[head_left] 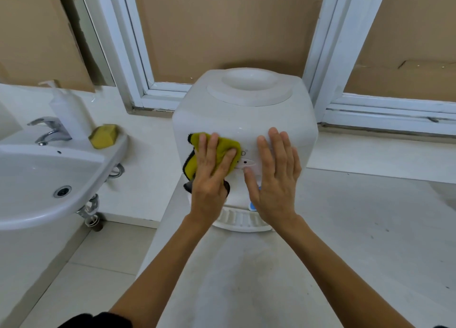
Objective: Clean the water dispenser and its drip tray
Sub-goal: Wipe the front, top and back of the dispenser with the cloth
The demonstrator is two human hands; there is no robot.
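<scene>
A white, rounded plastic water dispenser [244, 110] stands on the pale desk [357, 216], with its ribbed drip tray [240, 220] at 6 o'clock. At 9 o'clock are a glossy basin [49, 179], a chrome tap [50, 130] and a yellow sponge [103, 135]. The left hand [213, 172], fingers spread, presses a yellow cloth [223, 147] flat on the front; the right hand [277, 172] lies flat, fingers together, covering the taps.

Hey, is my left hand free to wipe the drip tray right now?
Probably yes. The left hand presses the cloth flat on the dispenser front, and the drip tray sits just below it, with only the forearms partly hiding it from the camera.
</scene>
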